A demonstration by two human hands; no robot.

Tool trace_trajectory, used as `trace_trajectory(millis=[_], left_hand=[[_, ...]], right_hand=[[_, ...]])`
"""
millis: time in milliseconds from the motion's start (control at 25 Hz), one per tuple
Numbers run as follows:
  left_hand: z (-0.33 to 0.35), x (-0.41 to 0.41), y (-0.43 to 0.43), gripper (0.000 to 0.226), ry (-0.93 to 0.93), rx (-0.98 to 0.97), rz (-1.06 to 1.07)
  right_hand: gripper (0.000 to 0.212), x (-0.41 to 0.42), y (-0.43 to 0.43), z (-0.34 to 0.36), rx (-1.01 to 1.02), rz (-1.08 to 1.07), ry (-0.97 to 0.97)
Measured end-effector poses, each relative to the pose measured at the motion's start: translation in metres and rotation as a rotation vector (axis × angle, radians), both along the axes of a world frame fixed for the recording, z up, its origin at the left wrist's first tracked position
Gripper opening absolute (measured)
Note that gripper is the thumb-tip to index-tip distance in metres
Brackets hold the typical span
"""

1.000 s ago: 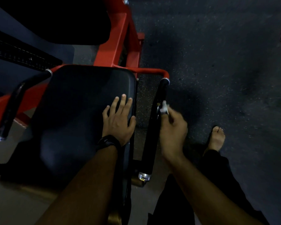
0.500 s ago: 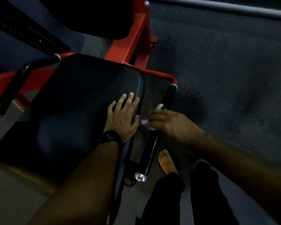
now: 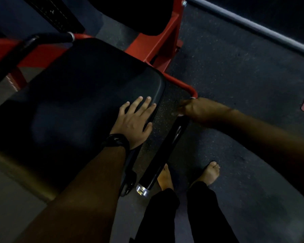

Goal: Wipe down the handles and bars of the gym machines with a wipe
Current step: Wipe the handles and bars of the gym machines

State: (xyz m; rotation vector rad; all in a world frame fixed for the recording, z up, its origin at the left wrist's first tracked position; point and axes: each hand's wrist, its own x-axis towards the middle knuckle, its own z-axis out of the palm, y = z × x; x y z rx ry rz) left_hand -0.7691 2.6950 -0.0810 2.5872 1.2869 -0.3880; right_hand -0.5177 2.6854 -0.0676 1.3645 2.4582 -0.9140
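Right-side handle (image 3: pixel 164 153) ran beside the seat pad (image 3: pixel 77 102), from the red frame (image 3: pixel 182 84) down to its chrome end cap (image 3: pixel 142 189). Within the last second my right grip (image 3: pixel 198 109) had travelled from mid-handle up to the top end, just below the chrome collar (image 3: pixel 192 98). Judged from that: the upper stretch got its pass, while the lower length toward the cap probably wanted one more. Right grip lay across the bar from the outer side, fingers curled over its top, blurred and dark. The white wipe that showed a moment before was now hidden under the hand, so I could not confirm it. Left grip (image 3: pixel 133 120) had not shifted. It lay palm flat on the pad's right edge, fingers spread and straight, holding nothing, and it seemed to brace my lean.
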Motion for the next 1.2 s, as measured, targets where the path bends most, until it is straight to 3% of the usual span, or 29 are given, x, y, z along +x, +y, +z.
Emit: trace_trajectory(millis=[120,280,440,600,840,1200], left_hand=[[-0.001,0.0,0.001,0.061,0.005,0.001,-0.01],[-0.001,-0.001,0.001,0.061,0.015,0.013,-0.006],[-0.002,0.0,0.002,0.063,0.026,0.009,-0.015],[0.0,0.002,0.001,0.063,0.035,0.016,-0.018],[-0.001,0.002,0.0,0.065,0.066,0.026,-0.024],[0.0,0.005,-0.002,0.062,0.042,0.068,-0.034]], right_hand=[[0.044,-0.017,-0.013,0.005,-0.08,0.176,0.117],[0.038,0.009,0.01,0.002,-0.043,0.022,-0.002],[0.046,-0.003,-0.008,0.008,-0.071,0.077,0.107],[0.052,-0.001,-0.032,-0.006,-0.041,-0.428,0.055],[0.048,-0.053,-0.068,0.016,0.071,-0.941,0.127],[0.039,-0.082,-0.076,0.021,0.074,-1.402,0.334]])
